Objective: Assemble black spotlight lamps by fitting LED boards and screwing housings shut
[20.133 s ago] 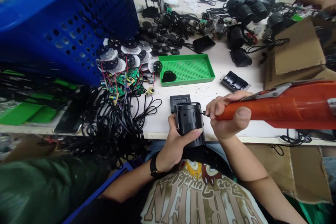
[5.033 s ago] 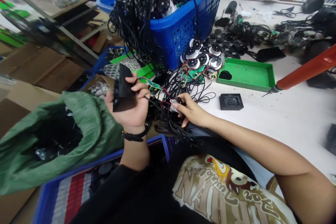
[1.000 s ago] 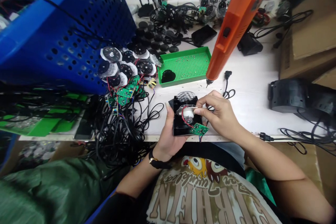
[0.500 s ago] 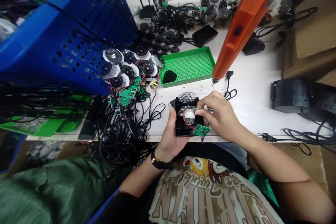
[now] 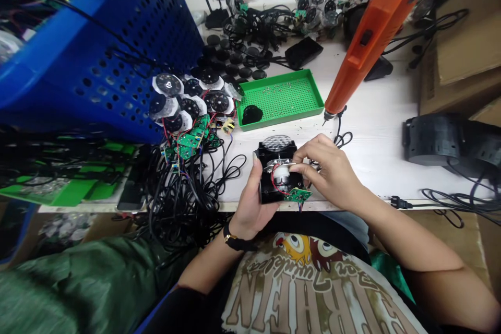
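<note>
My left hand (image 5: pixel 252 203) grips a black plastic housing (image 5: pixel 268 188) by its left side, thumb along the edge, near the table's front edge. A clear faceted lens (image 5: pixel 277 142) sits at the housing's far end. My right hand (image 5: pixel 332 169) pinches the rim of a round disc with a white motor (image 5: pixel 281 175) under it, tilted on edge inside the housing. Red wires run from the motor to a small green circuit board (image 5: pixel 299 195), which hangs by the housing's near right corner.
An orange electric screwdriver (image 5: pixel 364 44) hangs at right above the table. Behind the housing lies a green tray (image 5: pixel 285 102) with small screws. Motor assemblies (image 5: pixel 190 108) and tangled black cables (image 5: pixel 188 193) crowd the left, beside a blue basket (image 5: pixel 144 26). Black housings (image 5: pixel 434 138) stand at right.
The motor and disc have shifted slightly within the housing, and the circuit board has tipped flatter to view. The screwdriver has swung a little to the right. Both hands keep their grip.
</note>
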`<state>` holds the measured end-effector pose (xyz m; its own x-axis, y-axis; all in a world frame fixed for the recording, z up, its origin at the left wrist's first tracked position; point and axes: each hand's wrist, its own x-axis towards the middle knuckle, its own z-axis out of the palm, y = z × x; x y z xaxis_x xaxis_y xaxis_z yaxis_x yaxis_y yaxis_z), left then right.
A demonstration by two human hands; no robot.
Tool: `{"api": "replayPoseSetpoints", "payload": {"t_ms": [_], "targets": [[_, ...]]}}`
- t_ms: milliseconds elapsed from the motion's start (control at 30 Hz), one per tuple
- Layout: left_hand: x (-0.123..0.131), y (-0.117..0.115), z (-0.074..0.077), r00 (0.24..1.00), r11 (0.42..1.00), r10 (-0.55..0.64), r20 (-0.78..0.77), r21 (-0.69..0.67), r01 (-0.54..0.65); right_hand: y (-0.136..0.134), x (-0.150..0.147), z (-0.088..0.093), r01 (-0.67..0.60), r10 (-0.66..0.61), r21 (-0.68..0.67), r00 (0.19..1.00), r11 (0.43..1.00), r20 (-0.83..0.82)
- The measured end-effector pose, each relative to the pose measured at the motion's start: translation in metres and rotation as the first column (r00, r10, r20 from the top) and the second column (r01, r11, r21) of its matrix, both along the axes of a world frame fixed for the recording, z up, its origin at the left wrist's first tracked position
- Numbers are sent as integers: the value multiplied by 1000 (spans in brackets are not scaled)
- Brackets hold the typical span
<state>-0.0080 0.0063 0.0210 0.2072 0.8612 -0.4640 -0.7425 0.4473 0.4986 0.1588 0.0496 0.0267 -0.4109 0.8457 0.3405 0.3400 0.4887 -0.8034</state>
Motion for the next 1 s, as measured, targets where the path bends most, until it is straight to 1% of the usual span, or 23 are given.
{"api": "replayPoseSetpoints", "payload": {"t_ms": [33,67,100,133,200,233,267,300,367,433,533,600,700,833,933,1000], "targets": [[-1,0,0,1000,1000,-11,-10,23,11,0,1,0,-9,1,-92,996,996,-89],[-2,1,-1,999,999,-28,-17,44,29,-1,1,-1,-24,-18,-207,980,978,-198],[-3,1,-2,999,997,-48,-23,60,49,-2,0,-3,-50,-61,-337,949,940,-311],[-3,0,-3,998,996,-63,-29,69,64,-3,-1,-5,-89,-125,-466,905,880,-408],[-4,-1,-6,997,995,-65,-46,73,68,-5,-4,-10,-184,-269,-664,812,725,-518],[-4,-2,-7,997,995,-59,-57,76,63,-6,-7,-12,-227,-328,-723,776,652,-539],[-3,-3,-9,996,995,-55,-68,81,60,-7,-9,-13,-263,-372,-760,748,594,-550],[-3,-5,-10,995,994,-54,-80,92,61,-8,-11,-14,-292,-405,-781,725,552,-557],[-1,-7,-12,993,991,-57,-108,115,69,-10,-15,-15,-342,-439,-796,692,500,-573],[0,-8,-13,989,990,-27,-142,136,46,-13,-18,-15,-369,-449,-801,682,471,-578],[2,-9,-15,981,988,44,-187,153,-15,-17,-22,-13,-363,-448,-814,697,452,-560],[3,-10,-17,976,987,68,-205,159,-36,-19,-25,-11,-362,-439,-810,700,461,-563],[5,-13,-19,969,986,95,-230,153,-61,-23,-29,-11,-359,-411,-782,697,510,-588],[7,-18,-20,966,987,106,-235,141,-74,-28,-31,-16,-307,-338,-744,744,594,-576],[9,-21,-20,969,985,112,-222,154,-79,-30,-28,-19,-298,-275,-693,761,657,-588],[10,-22,-19,968,982,117,-223,172,-79,-31,-27,-20,-295,-253,-682,772,669,-583]]}}
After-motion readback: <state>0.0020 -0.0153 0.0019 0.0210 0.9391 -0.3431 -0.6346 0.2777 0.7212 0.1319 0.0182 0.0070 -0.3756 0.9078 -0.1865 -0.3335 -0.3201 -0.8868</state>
